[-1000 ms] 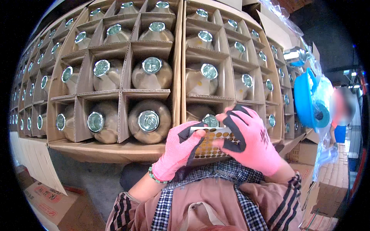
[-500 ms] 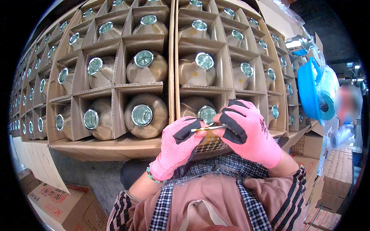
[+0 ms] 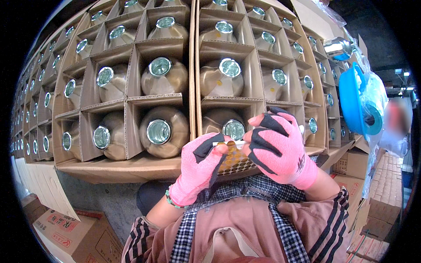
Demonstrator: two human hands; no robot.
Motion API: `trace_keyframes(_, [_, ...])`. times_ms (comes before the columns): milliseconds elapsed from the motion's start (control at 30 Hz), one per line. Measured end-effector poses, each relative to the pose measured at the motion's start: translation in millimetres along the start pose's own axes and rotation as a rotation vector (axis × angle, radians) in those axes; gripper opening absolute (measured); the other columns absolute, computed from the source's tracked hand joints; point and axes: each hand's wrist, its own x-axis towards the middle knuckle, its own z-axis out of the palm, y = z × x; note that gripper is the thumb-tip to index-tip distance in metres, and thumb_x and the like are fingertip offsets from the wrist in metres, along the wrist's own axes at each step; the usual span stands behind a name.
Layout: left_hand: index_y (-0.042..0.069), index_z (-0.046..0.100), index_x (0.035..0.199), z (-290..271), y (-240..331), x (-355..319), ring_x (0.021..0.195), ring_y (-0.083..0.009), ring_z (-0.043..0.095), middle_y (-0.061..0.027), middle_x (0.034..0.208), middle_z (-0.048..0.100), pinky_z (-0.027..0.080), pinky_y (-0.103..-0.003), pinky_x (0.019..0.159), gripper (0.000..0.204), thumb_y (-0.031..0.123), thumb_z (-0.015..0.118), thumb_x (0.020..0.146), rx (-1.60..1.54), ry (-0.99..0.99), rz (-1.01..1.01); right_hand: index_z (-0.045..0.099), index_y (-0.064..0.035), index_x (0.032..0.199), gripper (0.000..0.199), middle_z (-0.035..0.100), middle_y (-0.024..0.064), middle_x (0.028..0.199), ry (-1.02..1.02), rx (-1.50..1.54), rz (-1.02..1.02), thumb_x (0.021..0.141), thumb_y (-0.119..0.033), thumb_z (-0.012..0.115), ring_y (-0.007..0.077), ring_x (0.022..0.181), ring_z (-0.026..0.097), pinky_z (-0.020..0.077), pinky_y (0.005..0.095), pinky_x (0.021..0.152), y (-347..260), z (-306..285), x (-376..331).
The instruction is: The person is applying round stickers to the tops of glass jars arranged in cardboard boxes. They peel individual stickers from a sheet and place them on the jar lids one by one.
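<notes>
Both my hands wear pink gloves with black finger patches and bare fingertips. In front of my apron, my left hand (image 3: 197, 162) pinches the left end of a sheet of round gold stickers (image 3: 237, 162), its white top edge curled over. At the right end of that edge, my right hand (image 3: 280, 147) has its thumb and curled fingers closed on the sheet, while one bare fingertip points up and away from it. Just behind the sheet is the silvered mouth of a glass flask liner (image 3: 233, 129) in its carton cell. The liner behind it (image 3: 221, 81) bears a small yellow dot.
Divided cardboard cartons (image 3: 118, 168) full of round glass liners stretch ahead and left. At the right stand a blue basin (image 3: 351, 103) and a roll of tape (image 3: 372, 120). Closed cartons (image 3: 79, 234) lie at lower left, with stacked brown boxes (image 3: 386, 188) at right.
The right hand has turned slightly, and one of its fingers has lifted off the sheet's edge. More of the sheet's white edge shows between the hands. The left hand has barely moved.
</notes>
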Motion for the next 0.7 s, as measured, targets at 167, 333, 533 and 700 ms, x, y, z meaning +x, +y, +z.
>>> trace_keyframes(167, [-0.002, 0.059, 0.086, 1.6, 1.5, -0.3, 0.074, -0.0091, 0.050, -0.0046, 0.080, 0.058, 0.040, -0.022, 0.068, 0.026, 0.022, 0.061, 0.075, -0.085, 0.068, -0.029, 0.055, -0.0043, 0.072, 0.015, 0.055, 0.0083, 0.096, 0.295, 0.175, 0.226, 0.058, -0.004, 0.061, 0.0262, 0.092, 0.051, 0.0391, 0.0356, 0.079, 37.8, -29.7, 11.8])
trace_keyframes(333, [-0.002, 0.059, 0.085, 6.6, 0.8, 5.1, 0.073, -0.0087, 0.050, -0.0044, 0.079, 0.058, 0.040, -0.022, 0.067, 0.027, 0.023, 0.060, 0.076, 0.033, 0.003, 0.012, 0.058, -0.0048, 0.079, 0.017, 0.053, 0.0101, 0.100, 0.229, 0.021, 0.658, 0.068, -0.017, 0.063, 0.0254, 0.093, 0.051, 0.0386, 0.0335, 0.083, 220.1, -30.2, 17.6])
trace_keyframes(533, [-0.002, 0.059, 0.084, 6.4, 5.5, 5.4, 0.071, -0.0084, 0.049, -0.0030, 0.077, 0.057, 0.040, -0.022, 0.065, 0.025, 0.021, 0.061, 0.075, 0.036, 0.036, -0.009, 0.058, -0.0073, 0.092, 0.032, 0.050, 0.0123, 0.106, -0.320, -0.407, 0.652, 0.068, -0.029, 0.058, 0.0321, 0.105, 0.042, 0.0340, 0.0401, 0.090, 269.0, 39.0, 63.0])
trace_keyframes(700, [-0.002, 0.060, 0.084, 7.3, 4.9, 6.8, 0.070, -0.0085, 0.049, -0.0033, 0.076, 0.056, 0.039, -0.021, 0.064, 0.023, 0.019, 0.061, 0.075, 0.058, 0.034, 0.010, 0.055, -0.0093, 0.103, 0.033, 0.036, 0.0118, 0.126, -0.538, -0.543, 0.536, 0.070, -0.011, 0.052, 0.0351, 0.116, 0.032, 0.0274, 0.0467, 0.094, 279.1, 64.0, 77.7])
